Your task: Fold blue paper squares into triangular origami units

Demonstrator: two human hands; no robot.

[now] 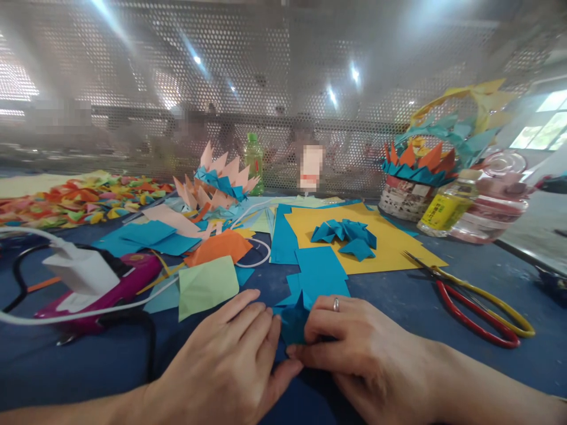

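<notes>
A folded piece of blue paper with pointed tips sits between my hands, low over the blue table. My right hand, a ring on one finger, is closed on its right side, thumb and bent fingers pinching it. On the left edge, my left hand has its fingers pressed together against the same paper. Fingers cover part of the fold. Just beyond lie flat blue paper squares. Several finished blue folded pieces rest on a yellow sheet.
Red-and-yellow-handled scissors lie at right. A power strip with a white charger and cables occupies the left. Green paper, orange paper, paper crowns, bottles and a mesh panel stand beyond.
</notes>
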